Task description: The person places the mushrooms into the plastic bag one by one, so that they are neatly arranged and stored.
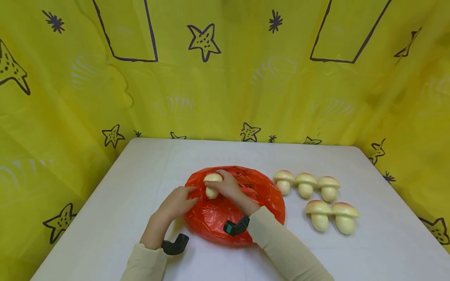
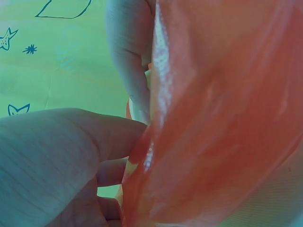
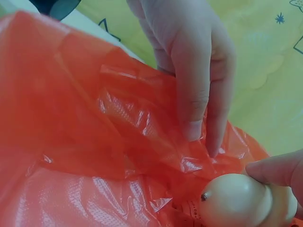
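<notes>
A cream mushroom-shaped model (image 1: 211, 193) is clamped by the fingers of the right hand (image 1: 229, 185) over a red plastic bag (image 1: 218, 224), far left; fingers of the left hand (image 1: 175, 203) are spread at its left edge.

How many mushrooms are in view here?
6: one mushroom held by the right hand at the red bag, three in a row to its right, two nearer the person. More inside the bag could be hidden.
</notes>
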The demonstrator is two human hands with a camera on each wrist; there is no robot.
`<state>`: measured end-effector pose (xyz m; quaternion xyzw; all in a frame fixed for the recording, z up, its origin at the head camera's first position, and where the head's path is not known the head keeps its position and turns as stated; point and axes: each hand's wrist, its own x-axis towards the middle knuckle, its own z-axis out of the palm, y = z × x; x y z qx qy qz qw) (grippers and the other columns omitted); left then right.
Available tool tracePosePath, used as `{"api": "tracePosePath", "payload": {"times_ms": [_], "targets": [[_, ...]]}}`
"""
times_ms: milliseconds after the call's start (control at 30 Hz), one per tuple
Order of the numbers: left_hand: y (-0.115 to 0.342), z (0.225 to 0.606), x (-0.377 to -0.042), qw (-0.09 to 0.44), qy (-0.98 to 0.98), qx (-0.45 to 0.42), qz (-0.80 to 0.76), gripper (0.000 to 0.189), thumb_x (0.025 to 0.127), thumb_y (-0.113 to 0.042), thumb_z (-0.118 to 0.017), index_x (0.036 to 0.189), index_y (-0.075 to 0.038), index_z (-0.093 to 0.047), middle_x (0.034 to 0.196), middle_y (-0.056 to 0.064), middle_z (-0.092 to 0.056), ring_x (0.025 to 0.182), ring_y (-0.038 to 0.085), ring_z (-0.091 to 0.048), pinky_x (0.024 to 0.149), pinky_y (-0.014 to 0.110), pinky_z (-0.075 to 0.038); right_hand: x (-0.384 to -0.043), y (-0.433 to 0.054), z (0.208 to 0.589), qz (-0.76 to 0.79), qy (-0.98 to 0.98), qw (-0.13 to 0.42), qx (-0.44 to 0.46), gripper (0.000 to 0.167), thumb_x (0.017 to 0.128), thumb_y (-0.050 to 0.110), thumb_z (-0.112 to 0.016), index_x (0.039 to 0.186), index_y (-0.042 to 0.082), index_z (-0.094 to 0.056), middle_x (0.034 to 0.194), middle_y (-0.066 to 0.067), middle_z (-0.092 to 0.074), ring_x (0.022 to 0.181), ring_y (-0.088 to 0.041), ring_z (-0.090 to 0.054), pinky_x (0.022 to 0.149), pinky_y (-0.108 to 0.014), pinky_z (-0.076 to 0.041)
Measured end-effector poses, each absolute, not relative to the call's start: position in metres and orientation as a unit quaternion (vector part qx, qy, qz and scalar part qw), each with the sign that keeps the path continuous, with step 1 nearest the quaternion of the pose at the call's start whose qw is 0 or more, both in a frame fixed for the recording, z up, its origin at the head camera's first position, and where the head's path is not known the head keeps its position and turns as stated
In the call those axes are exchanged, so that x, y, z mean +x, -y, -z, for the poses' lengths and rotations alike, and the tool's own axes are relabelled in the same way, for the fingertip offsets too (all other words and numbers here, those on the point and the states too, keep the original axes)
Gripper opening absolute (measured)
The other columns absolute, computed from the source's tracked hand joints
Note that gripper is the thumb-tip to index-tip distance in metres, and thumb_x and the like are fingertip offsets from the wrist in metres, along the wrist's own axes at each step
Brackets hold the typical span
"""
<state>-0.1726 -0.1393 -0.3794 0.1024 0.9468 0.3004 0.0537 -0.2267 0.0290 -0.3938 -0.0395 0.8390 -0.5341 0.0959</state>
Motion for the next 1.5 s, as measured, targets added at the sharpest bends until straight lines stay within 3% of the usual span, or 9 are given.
{"api": "tracePosePath", "payload": {"times_ms": [167, 1100, 1500], "targets": [[0.138, 0.379, -0.172, 0.057, -0.947, 0.099, -0.299, 0.04, 0.087, -0.016, -0.06, 0.121, 0.005, -0.057, 0.114, 0.018, -0.059, 0.098, 0.031, -0.054, 0.085, 0.046, -0.046, -0.228, -0.027, 0.398, 0.52, -0.849, 0.086, -0.036, 0.063, 0.079, 0.026, -0.072, 0.13, 0.001, -0.046, 0.116, -0.014, -0.055, 0.094, -0.026, -0.055, 0.079, -0.038, -0.05], [0.139, 0.379, -0.172, 0.05, -0.948, 0.103, -0.296, 0.04, 0.087, -0.015, -0.059, 0.121, 0.005, -0.056, 0.114, 0.019, -0.059, 0.105, 0.035, -0.053, 0.089, 0.048, -0.042, -0.226, -0.021, 0.401, 0.499, -0.863, 0.061, -0.04, 0.058, 0.079, 0.028, -0.071, 0.126, 0.002, -0.048, 0.108, -0.012, -0.057, 0.089, -0.025, -0.056, 0.078, -0.038, -0.05], [0.139, 0.38, -0.173, 0.057, -0.948, 0.096, -0.297, 0.04, 0.087, -0.015, -0.059, 0.122, 0.004, -0.056, 0.115, 0.018, -0.058, 0.104, 0.033, -0.052, 0.088, 0.048, -0.043, -0.224, -0.035, 0.379, 0.485, -0.868, 0.109, 0.003, 0.075, 0.075, 0.035, -0.074, 0.133, 0.002, -0.041, 0.126, -0.015, -0.049, 0.107, -0.03, -0.05, 0.089, -0.045, -0.044]]}}
